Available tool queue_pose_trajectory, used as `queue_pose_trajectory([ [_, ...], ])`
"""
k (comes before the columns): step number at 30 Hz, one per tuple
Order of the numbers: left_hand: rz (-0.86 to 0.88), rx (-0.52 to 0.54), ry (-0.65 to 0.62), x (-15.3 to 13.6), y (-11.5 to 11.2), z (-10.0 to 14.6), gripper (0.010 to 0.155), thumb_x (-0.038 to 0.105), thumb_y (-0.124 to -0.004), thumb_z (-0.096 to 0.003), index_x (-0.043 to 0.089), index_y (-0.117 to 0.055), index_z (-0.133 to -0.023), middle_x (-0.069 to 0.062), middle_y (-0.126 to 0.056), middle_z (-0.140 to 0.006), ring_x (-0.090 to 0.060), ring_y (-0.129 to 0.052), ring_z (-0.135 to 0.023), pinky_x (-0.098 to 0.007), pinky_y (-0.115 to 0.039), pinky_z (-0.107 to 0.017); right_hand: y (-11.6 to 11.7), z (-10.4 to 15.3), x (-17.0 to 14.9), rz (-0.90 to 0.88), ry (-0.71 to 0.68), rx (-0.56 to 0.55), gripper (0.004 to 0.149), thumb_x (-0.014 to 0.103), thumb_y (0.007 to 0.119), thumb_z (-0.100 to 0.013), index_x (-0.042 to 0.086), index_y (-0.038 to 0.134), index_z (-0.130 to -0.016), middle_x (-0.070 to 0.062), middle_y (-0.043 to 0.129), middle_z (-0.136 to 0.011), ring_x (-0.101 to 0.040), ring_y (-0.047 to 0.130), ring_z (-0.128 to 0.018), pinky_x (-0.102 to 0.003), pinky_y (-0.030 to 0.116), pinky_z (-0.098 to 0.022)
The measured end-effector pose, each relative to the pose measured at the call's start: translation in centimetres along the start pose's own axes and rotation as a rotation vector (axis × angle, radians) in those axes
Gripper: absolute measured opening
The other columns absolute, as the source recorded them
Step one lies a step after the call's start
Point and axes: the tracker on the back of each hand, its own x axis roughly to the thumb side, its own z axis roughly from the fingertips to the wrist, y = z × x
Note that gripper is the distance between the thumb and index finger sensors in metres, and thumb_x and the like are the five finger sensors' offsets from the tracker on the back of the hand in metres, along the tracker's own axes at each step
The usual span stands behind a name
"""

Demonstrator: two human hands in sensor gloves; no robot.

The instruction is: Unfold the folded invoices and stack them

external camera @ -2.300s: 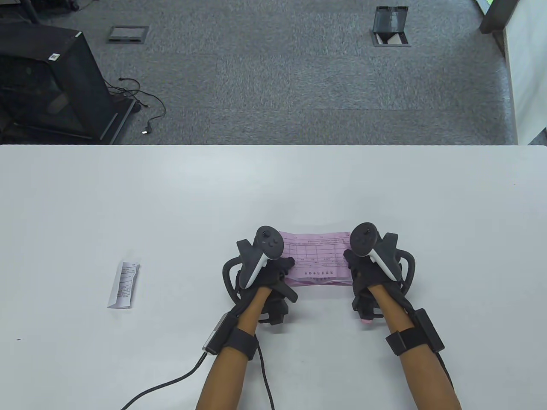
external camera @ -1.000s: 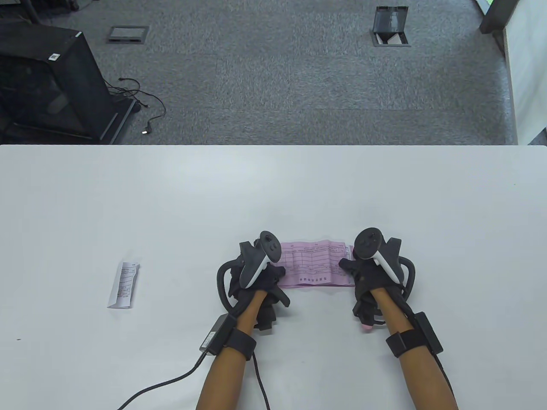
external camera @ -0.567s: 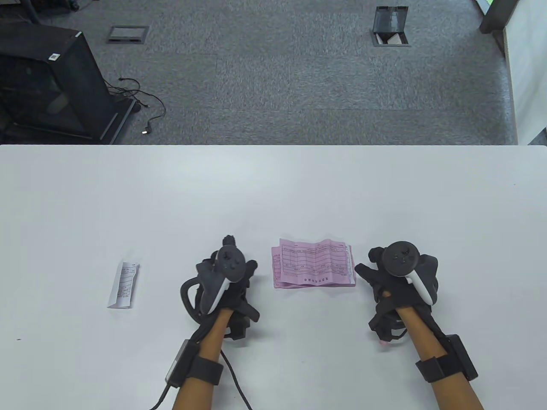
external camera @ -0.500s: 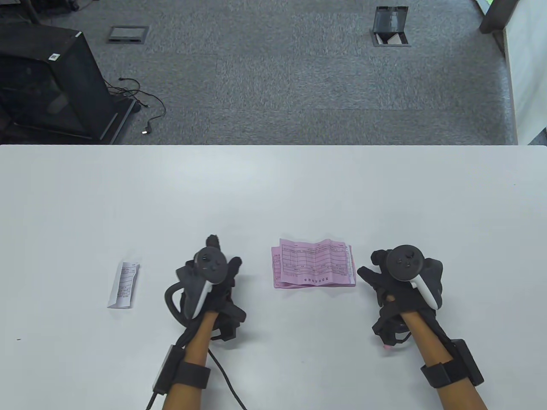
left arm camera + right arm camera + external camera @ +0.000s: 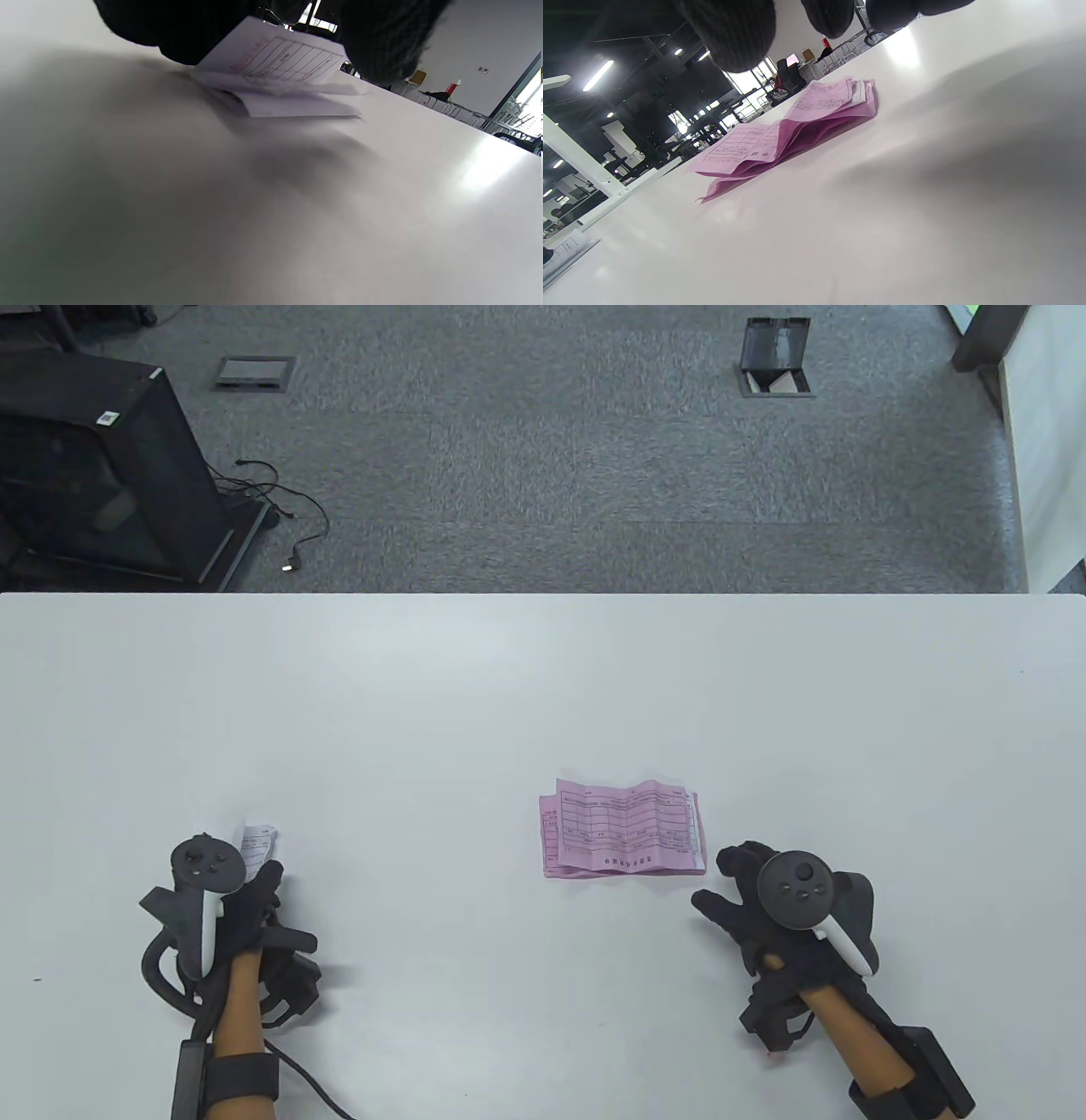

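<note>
left fingers on the folded white invoice, right hand beside pink stack

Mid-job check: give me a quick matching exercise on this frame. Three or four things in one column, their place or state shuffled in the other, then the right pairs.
Things:
1. pink invoices
2. white folded invoice
3. left hand
4. right hand

States:
A. on the white invoice, at the table's left
B. near the stack's right corner, holding nothing
C. still folded, under gloved fingers
D. unfolded, stacked mid-table

Pairs: 1-D, 2-C, 3-A, 4-B
</note>
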Motion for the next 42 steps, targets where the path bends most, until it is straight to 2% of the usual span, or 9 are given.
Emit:
queue_pose_trajectory([
  [3,-0.024,0.055,0.006,0.0,0.2,-0.8,0.084,0.051,-0.081,-0.0502,0.021,-0.04,-0.117,-0.02,-0.063,-0.112,-0.04,-0.067,-0.093,-0.058,-0.059,-0.072,0.0,0.2,0.3,-0.004,-0.02,-0.004,0.068,0.051,0.07,-0.051,0.014,0.048,-0.103,-0.023,0.043,-0.109,-0.053,0.041,-0.099,-0.071,0.041,-0.067],
  [7,-0.143,0.082,0.016,0.3,0.8,-1.5,0.065,0.043,-0.083,-0.0527,0.023,-0.06,-0.11,-0.014,-0.078,-0.103,-0.034,-0.08,-0.084,-0.053,-0.071,-0.066,0.1,0.2,0.4,-0.013,-0.032,0.01,0.067,0.051,0.07,-0.051,0.014,0.048,-0.103,-0.023,0.043,-0.109,-0.053,0.041,-0.099,-0.071,0.041,-0.067],
  [12,-0.294,0.166,-0.031,1.1,0.9,-1.4,0.042,0.036,-0.085,-0.0516,0.025,-0.083,-0.092,-0.006,-0.094,-0.087,-0.025,-0.094,-0.068,-0.046,-0.082,-0.055,0.3,0.3,0.5,-0.01,-0.037,0.014,0.066,0.05,0.069,-0.052,0.014,0.048,-0.103,-0.023,0.044,-0.109,-0.053,0.042,-0.099,-0.07,0.041,-0.067],
  [17,-0.12,0.182,-0.239,3.3,2.6,1.4,0.042,0.034,-0.086,-0.0499,0.022,-0.085,-0.09,-0.008,-0.099,-0.08,-0.025,-0.098,-0.06,-0.04,-0.086,-0.043,0.4,0.2,0.5,-0.028,-0.037,0.023,0.066,0.05,0.069,-0.052,0.014,0.048,-0.103,-0.023,0.045,-0.109,-0.053,0.042,-0.099,-0.07,0.041,-0.067],
  [24,0.284,0.071,-0.665,7.8,3.6,7.7,0.042,0.034,-0.086,-0.0507,0.022,-0.085,-0.091,-0.009,-0.1,-0.08,-0.026,-0.099,-0.06,-0.037,-0.086,-0.039,0.0,1.0,1.1,-0.077,-0.067,0.015,0.066,0.05,0.069,-0.052,0.015,0.048,-0.103,-0.022,0.046,-0.108,-0.053,0.044,-0.098,-0.07,0.042,-0.067],
  [28,0.345,0.021,-0.788,9.8,2.0,11.2,0.042,0.035,-0.086,-0.0506,0.022,-0.085,-0.09,-0.007,-0.1,-0.079,-0.024,-0.1,-0.059,-0.035,-0.087,-0.038,0.3,1.3,1.8,-0.136,-0.095,0.029,0.069,0.051,0.069,-0.051,0.014,0.045,-0.105,-0.022,0.047,-0.108,-0.052,0.045,-0.098,-0.07,0.042,-0.067],
  [35,0.505,-0.131,-0.889,12.3,-3.3,16.1,0.042,0.036,-0.086,-0.0508,0.021,-0.085,-0.09,-0.007,-0.102,-0.077,-0.024,-0.101,-0.057,-0.035,-0.087,-0.037,1.8,1.1,3.3,-0.364,-0.156,0.128,0.082,0.058,0.066,-0.05,0.01,0.038,-0.11,-0.022,0.047,-0.109,-0.053,0.044,-0.099,-0.071,0.042,-0.066],
  [39,0.528,-0.177,-0.938,14.7,-6.5,18.5,0.041,0.036,-0.086,-0.0507,0.02,-0.086,-0.089,-0.006,-0.102,-0.076,-0.023,-0.101,-0.057,-0.035,-0.088,-0.036,3.0,0.9,4.3,-0.522,-0.177,0.243,0.094,0.065,0.065,-0.046,0.007,0.031,-0.112,-0.024,0.043,-0.11,-0.054,0.041,-0.099,-0.073,0.04,-0.066],
  [42,0.485,-0.17,-0.957,15.6,-8.0,19.5,0.041,0.037,-0.086,-0.0509,0.021,-0.085,-0.089,-0.006,-0.103,-0.076,-0.023,-0.102,-0.057,-0.034,-0.088,-0.036,3.4,0.9,4.6,-0.575,-0.183,0.258,0.099,0.068,0.065,-0.044,0.006,0.029,-0.112,-0.024,0.043,-0.11,-0.054,0.041,-0.099,-0.073,0.04,-0.066],
])
